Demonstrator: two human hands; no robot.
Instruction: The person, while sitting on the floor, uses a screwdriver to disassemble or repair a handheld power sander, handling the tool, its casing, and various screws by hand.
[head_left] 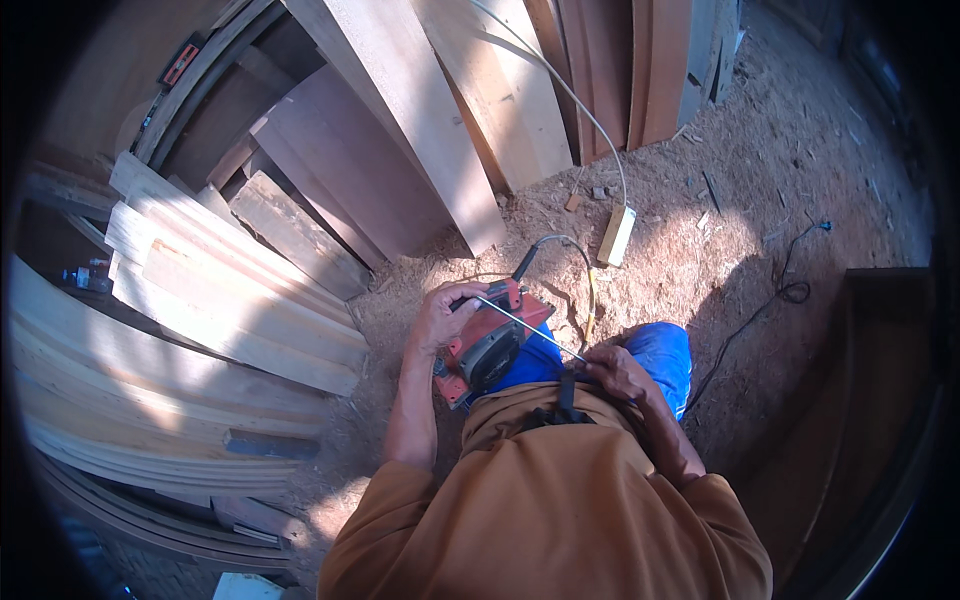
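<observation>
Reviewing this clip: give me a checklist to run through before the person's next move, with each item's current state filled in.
1. Right grip closed on the thin rod: ok.
2. Left grip at the red power tool: ok, beside the rod's far end; how firmly it holds is cannot tell.
3. Tool steady at the left thigh, in blue trousers: cannot tell; its underside is hidden.
4. Tool disconnected from power: cannot tell; its cord drops out of sight near the legs, and the loose blue plug isn't clearly its own.
5. Ground free of debris: not ok; shavings and scraps lie about.
</observation>
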